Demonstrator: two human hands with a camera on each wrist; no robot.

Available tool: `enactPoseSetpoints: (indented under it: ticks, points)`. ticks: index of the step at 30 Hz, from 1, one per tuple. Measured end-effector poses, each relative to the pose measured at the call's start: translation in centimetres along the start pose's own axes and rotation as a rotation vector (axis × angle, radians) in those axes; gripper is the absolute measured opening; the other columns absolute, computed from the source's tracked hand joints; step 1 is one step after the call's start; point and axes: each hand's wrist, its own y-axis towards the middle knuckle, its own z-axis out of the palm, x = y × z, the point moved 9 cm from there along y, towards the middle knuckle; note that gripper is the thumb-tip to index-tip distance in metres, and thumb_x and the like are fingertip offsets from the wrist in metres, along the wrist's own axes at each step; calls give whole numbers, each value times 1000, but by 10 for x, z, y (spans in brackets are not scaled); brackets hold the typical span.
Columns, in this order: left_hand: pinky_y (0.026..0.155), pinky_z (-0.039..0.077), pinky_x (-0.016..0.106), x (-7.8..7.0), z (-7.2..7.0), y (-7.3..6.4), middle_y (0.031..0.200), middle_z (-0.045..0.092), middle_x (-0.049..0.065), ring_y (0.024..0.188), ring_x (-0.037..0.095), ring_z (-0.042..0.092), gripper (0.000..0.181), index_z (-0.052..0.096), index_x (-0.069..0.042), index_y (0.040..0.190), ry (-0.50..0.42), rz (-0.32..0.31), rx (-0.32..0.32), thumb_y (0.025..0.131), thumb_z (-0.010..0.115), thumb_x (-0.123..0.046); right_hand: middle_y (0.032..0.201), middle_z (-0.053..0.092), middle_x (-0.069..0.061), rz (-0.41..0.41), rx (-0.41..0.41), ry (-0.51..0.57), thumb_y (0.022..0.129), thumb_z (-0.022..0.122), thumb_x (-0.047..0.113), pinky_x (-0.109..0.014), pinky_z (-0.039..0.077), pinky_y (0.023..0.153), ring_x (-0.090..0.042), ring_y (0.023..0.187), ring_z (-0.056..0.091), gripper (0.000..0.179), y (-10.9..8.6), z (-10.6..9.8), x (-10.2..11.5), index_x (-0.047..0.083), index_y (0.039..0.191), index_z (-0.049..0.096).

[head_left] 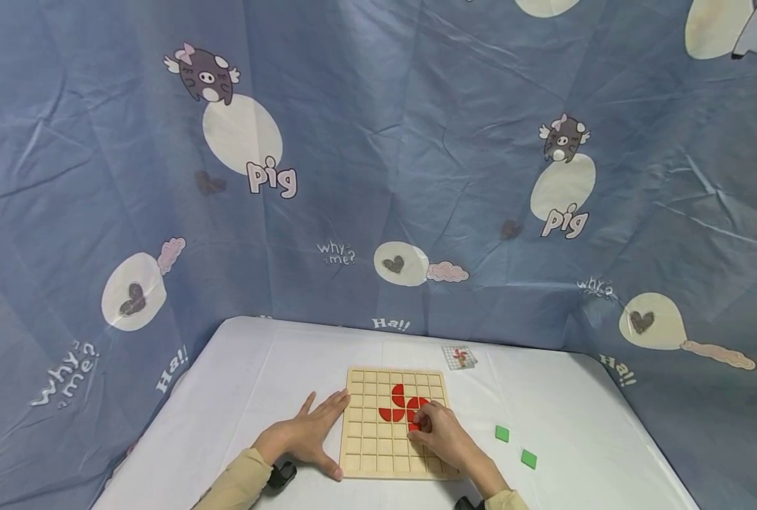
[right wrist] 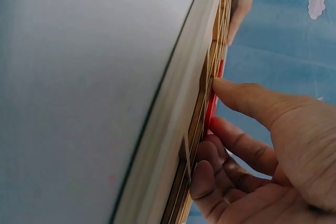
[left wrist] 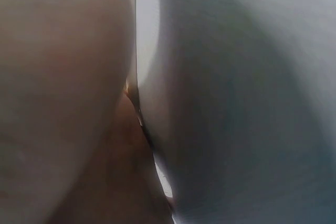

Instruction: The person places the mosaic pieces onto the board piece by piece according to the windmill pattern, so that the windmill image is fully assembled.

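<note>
A square wooden grid board (head_left: 368,448) lies on the table, with several red quarter-circle pieces (head_left: 398,395) set in its cells in a pinwheel-like pattern. My left hand (head_left: 311,433) rests along the board's left edge, fingers spread and thumb near the lower left corner. Over the right part of the pattern, my right hand (head_left: 443,438) bends its fingers down to the board. In the right wrist view, its thumb and index finger pinch a red piece (right wrist: 211,109) low at the grid. The left wrist view holds mostly blurred skin and white surface.
Two green square tiles (head_left: 502,433) lie on the white table (head_left: 544,397) to the right of the board. Beyond the board's upper right corner is a small pattern card (head_left: 457,357) with a grid and a red-orange figure. A blue printed curtain (head_left: 353,177) surrounds the table's back and sides.
</note>
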Motion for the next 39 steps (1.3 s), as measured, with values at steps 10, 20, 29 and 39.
enactPoseSetpoints:
  ticks: [10, 20, 29, 39]
  points:
    - [119, -4, 61, 1, 0, 1, 164, 7, 11, 151, 29, 8, 139, 9, -3, 155, 0, 1, -3, 56, 75, -75, 88, 55, 2, 20, -25, -2, 86, 74, 27, -16, 49, 60, -2, 73, 50, 21, -3, -12, -3, 10, 90, 61]
    - [119, -4, 61, 3, 1, 2, 164, 5, 11, 151, 28, 7, 140, 8, -4, 155, 11, 5, -3, 55, 73, -78, 91, 55, 0, 96, -12, -5, 85, 75, 30, -20, 45, 62, -11, 79, 49, 31, -18, -45, -30, 9, 99, 58]
    - [119, -4, 62, 2, 0, 1, 164, 5, 11, 151, 29, 7, 140, 7, -4, 155, 2, 9, -1, 55, 72, -78, 103, 56, -4, 248, 29, -18, 74, 83, 26, -25, 45, 69, -18, 92, 50, 46, -39, -71, -69, 7, 108, 58]
    - [119, -4, 62, 1, 2, 1, 164, 4, 11, 151, 29, 7, 140, 7, -4, 155, -3, 15, 2, 55, 72, -78, 107, 53, -5, 354, 29, -59, 69, 87, 25, -37, 49, 79, -20, 96, 52, 58, -60, -89, -104, 5, 114, 57]
